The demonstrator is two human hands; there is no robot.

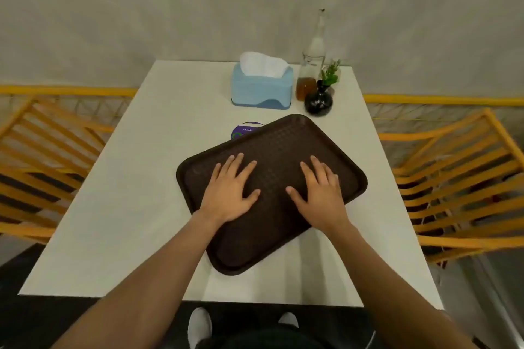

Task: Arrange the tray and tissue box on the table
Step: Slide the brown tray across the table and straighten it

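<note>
A dark brown tray (279, 142) lies on the white table (136, 178), turned at an angle to the table's edges. My left hand (229, 193) rests flat on the tray's left half, fingers spread. My right hand (319, 193) rests flat on its right half, fingers spread too. Neither hand grips anything. A light blue tissue box (262, 89) with a white tissue sticking out stands at the far side of the table, apart from the tray.
A glass bottle (310, 71) with brown liquid and a small black vase (318, 100) with a green sprig stand right of the tissue box. A round purple sticker (243, 130) peeks from under the tray's far edge. Orange slatted chairs (459, 173) flank the table.
</note>
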